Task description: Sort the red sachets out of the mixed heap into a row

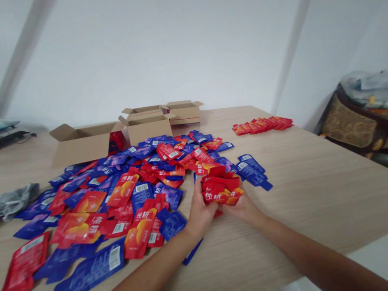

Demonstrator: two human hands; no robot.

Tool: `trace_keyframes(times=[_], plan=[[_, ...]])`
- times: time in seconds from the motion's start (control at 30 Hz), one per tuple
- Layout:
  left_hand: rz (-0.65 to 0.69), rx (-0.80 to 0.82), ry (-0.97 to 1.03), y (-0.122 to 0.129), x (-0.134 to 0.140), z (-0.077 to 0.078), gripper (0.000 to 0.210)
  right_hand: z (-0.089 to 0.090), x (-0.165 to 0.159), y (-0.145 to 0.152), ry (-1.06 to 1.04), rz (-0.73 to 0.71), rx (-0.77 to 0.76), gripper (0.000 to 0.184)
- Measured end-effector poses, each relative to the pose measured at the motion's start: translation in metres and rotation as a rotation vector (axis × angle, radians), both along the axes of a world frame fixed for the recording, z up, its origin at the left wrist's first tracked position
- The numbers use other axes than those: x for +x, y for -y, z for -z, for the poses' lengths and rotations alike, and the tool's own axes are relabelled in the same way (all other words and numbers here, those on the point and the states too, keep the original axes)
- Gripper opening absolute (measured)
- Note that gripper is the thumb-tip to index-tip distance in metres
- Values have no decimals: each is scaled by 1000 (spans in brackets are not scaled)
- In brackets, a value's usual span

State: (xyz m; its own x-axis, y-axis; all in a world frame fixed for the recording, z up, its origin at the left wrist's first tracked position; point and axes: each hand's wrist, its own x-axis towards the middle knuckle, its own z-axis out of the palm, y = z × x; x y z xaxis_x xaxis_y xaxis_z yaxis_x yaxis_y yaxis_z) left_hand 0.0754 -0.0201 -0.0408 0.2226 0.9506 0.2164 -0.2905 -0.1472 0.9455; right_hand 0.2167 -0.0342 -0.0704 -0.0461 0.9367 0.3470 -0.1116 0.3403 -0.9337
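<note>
One white wall (180, 46) stands behind a wide wooden table (311, 182), whose pale top fills much of the view. Across its left and middle spreads a big pile of red and blue packets (124, 191). Open cardboard boxes (150, 129) stand just behind the pile, and a grey cloth (5, 205) lies near its left side. Well apart, toward the far right, a row of red packets (263, 125) lies overlapped.

At the pile's near right, the left hand (201, 208) and right hand (242, 208) grasp a bundle of red packets (219, 195) between them, one at each side. To gather it well, I would press evenly with both hands, face every front the same way, then level the uneven edges gently; slick wrappers could slip if either side loosens.
</note>
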Motion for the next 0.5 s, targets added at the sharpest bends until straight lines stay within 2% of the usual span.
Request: trace_keyframes(times=[0.07,0.17,0.27,0.5], plan=[[22,-40,-25,-4,1,4,80,-1,2,0,2,-23,8,82],[107,-190,-64,-9,1,14,93,-2,2,-2,44,-105,-14,86],[113,-237,-55,-10,1,20,96,-1,0,-5,76,-80,-9,82],[54,-282,-49,-6,7,7,87,-2,-2,-4,-26,-3,2,77]])
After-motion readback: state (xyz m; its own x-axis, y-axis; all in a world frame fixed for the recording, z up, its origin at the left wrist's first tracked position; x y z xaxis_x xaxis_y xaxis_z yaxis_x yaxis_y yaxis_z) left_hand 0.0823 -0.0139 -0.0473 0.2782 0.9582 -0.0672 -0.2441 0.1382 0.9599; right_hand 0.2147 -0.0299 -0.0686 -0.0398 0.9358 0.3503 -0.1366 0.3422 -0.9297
